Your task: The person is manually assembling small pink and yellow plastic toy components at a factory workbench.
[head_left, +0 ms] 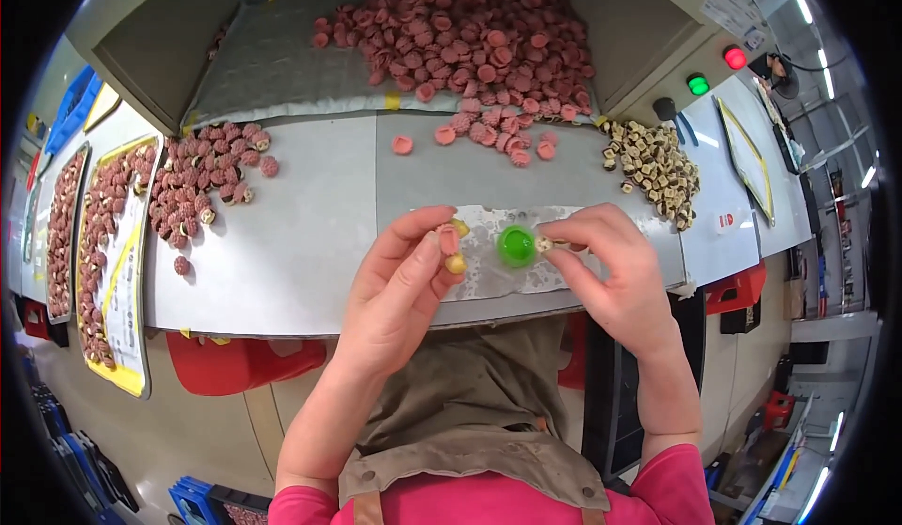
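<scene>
Near the front edge of the grey worktop (pixel 310 234), a ribbed pink round cap (pixel 449 238) and small yellow plastic pieces (pixel 456 264) are pinched in the left hand (pixel 399 290); a small cream-coloured piece (pixel 543 243) is gripped by the right hand (pixel 611 271) beside a glossy green round button (pixel 515 245). Open worktop is left between the hands and the heap of pink caps (pixel 470 41).

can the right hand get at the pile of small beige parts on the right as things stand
Probably yes. The right hand sits just below the beige pile, with bare grey table between them. But its fingertips already pinch a small beige part, so the grip is occupied.
</scene>
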`<state>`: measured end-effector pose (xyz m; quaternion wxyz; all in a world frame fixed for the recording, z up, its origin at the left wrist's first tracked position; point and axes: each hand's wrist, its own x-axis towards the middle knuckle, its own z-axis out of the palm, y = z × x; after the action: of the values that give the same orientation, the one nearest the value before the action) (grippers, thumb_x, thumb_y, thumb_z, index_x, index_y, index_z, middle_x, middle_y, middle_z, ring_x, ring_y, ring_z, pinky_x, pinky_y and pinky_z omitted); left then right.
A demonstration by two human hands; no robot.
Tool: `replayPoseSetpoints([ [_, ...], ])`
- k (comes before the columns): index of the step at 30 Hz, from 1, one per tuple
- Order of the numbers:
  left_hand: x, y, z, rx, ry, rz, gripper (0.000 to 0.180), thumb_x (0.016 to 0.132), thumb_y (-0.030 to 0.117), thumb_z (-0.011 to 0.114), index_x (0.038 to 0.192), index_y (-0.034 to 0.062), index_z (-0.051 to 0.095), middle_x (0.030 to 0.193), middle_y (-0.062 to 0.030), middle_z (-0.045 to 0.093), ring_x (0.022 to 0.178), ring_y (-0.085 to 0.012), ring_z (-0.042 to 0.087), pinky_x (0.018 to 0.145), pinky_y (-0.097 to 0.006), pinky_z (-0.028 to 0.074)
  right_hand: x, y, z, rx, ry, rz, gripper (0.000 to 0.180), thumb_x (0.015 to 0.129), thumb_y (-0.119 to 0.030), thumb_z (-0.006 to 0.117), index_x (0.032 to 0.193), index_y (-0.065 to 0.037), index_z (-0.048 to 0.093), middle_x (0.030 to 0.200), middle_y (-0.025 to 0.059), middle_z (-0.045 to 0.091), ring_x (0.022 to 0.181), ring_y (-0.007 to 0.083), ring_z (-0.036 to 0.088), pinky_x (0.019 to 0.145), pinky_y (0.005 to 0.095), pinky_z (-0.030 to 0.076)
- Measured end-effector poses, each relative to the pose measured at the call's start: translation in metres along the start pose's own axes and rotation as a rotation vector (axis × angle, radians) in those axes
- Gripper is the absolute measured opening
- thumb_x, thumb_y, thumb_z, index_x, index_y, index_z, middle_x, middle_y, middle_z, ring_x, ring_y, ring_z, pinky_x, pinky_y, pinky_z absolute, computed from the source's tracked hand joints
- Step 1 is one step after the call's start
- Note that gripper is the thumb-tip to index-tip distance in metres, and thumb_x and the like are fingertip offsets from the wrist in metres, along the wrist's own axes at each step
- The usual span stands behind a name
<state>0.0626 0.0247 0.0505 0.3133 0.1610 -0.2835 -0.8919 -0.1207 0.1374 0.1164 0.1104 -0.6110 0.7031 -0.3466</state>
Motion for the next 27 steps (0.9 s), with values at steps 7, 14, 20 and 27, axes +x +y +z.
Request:
replayPoseSetpoints([
  [7, 0.000, 0.003, -0.009, 0.071, -0.061, -0.012, 0.030, 0.096, 0.015, 0.052, 0.123, 0.0033, 0.049, 0.105, -0.0001, 0.055, 0.096, -0.0094, 0.052, 0.087, -0.026, 0.044, 0.015, 0.004, 0.026, -0.202, -0.116, -0.054, 0.017, 0.076, -0.002, 0.066, 0.093, -0.004, 0.064, 0.085, 0.0098, 0.058, 0.081, 0.0282, 0.057, 0.070, 0.0364, 0.047],
  [14, 0.002, 0.003, -0.007, 0.125, -0.049, -0.022, 0.029, 0.096, 0.015, 0.052, 0.122, 0.0035, 0.050, 0.105, -0.0006, 0.056, 0.097, -0.0094, 0.052, 0.087, -0.026, 0.044, 0.016, 0.010, 0.032, -0.238, -0.115, -0.104, 0.017, 0.075, -0.002, 0.067, 0.092, -0.004, 0.065, 0.085, 0.0084, 0.059, 0.081, 0.0267, 0.056, 0.071, 0.0356, 0.047],
  [20, 0.003, 0.003, -0.004, 0.159, -0.060, -0.056, 0.030, 0.095, 0.015, 0.053, 0.122, 0.0034, 0.050, 0.108, -0.0015, 0.057, 0.097, -0.0098, 0.053, 0.087, -0.027, 0.044, 0.016, 0.012, 0.027, -0.232, -0.156, -0.132, 0.018, 0.074, -0.002, 0.067, 0.092, -0.004, 0.065, 0.084, 0.0074, 0.059, 0.080, 0.0260, 0.056, 0.071, 0.0356, 0.047],
  [27, 0.005, 0.003, 0.005, 0.226, -0.079, -0.072, 0.031, 0.095, 0.016, 0.054, 0.123, 0.0032, 0.050, 0.109, -0.0018, 0.058, 0.097, -0.0105, 0.054, 0.086, -0.027, 0.044, 0.013, 0.014, 0.023, -0.264, -0.164, -0.182, 0.019, 0.075, -0.003, 0.065, 0.094, -0.005, 0.065, 0.085, 0.0074, 0.058, 0.080, 0.0265, 0.056, 0.071, 0.0349, 0.047],
])
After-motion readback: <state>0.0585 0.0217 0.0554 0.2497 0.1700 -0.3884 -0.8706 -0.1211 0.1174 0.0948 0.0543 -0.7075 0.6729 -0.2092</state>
